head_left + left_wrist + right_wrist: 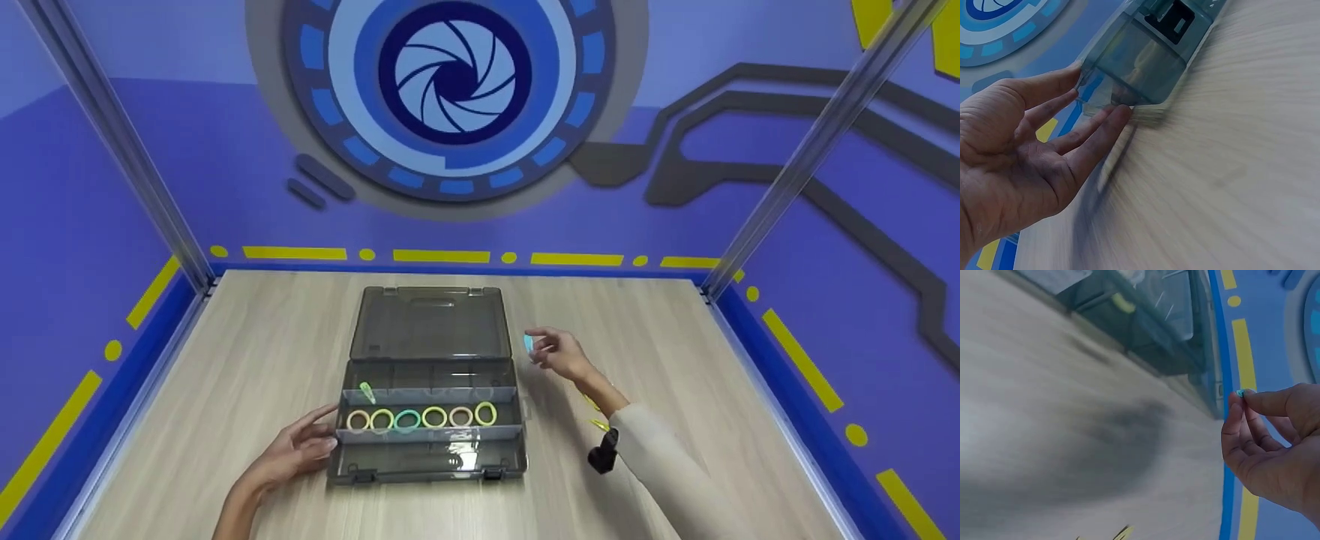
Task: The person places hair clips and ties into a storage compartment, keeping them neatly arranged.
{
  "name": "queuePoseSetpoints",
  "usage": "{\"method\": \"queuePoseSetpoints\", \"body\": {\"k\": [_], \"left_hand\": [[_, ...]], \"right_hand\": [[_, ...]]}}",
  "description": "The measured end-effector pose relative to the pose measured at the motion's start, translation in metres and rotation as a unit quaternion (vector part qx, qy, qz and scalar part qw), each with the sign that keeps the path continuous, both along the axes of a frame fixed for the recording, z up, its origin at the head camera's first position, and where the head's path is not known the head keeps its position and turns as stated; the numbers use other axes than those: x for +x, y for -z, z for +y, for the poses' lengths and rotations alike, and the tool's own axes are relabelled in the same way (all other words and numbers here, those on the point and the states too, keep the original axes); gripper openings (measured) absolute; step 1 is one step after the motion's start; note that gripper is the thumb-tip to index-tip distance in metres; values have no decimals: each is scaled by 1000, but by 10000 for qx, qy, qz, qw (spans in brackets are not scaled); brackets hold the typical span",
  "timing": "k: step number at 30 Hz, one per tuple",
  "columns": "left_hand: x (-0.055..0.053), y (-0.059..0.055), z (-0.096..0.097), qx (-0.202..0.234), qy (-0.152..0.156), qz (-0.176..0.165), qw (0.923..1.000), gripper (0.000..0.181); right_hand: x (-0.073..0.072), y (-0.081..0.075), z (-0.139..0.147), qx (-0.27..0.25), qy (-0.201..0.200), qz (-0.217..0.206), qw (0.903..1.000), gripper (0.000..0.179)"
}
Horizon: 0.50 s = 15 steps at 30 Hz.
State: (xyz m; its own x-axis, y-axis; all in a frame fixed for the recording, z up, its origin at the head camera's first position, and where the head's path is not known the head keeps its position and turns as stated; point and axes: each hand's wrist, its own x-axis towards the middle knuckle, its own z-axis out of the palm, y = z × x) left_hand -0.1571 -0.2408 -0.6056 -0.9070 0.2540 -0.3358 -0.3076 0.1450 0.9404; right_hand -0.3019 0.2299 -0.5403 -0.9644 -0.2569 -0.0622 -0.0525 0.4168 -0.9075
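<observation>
A: Clock centred on the box's rows, head view. Progress?
B: Six rings (435, 407) sit in line along the middle row of the box (431, 478). A green clip (367, 392) lies at the divider, toward 10 o'clock; which row it rests in, I cannot tell.
A: Outside it?
B: A blue piece (528, 343) at 2 o'clock, just beyond the side wall, and yellow pieces (599, 424) on the table (645, 322) near 3. Judged part-way, not finished.
A: Grip?
B: Right hand (561, 354): narrow pinch on the blue piece, thumb against fingertip. Left hand (289, 454), between 8 and 9: fingers extended, tips at the box's side, holding nothing visible.
A: Edges, room?
B: Lid (431, 326) folded back at 12. The box's 3 o'clock rim stands between blue piece and rows. Bare tabletop spans 1 to 3, out to the right wall (900, 405).
</observation>
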Motion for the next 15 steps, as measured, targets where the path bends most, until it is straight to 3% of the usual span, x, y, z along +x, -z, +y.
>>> {"method": "queuePoseSetpoints", "body": {"k": [5,15], "left_hand": [[-1,-1,-2,-18,24,58,10000,77],[1,0,-3,-8,152,167,9997,76]], "right_hand": [[2,-8,-19,-1,-303,38,9995,43],[11,-8,-50,-33,-646,55,9979,38]]}}
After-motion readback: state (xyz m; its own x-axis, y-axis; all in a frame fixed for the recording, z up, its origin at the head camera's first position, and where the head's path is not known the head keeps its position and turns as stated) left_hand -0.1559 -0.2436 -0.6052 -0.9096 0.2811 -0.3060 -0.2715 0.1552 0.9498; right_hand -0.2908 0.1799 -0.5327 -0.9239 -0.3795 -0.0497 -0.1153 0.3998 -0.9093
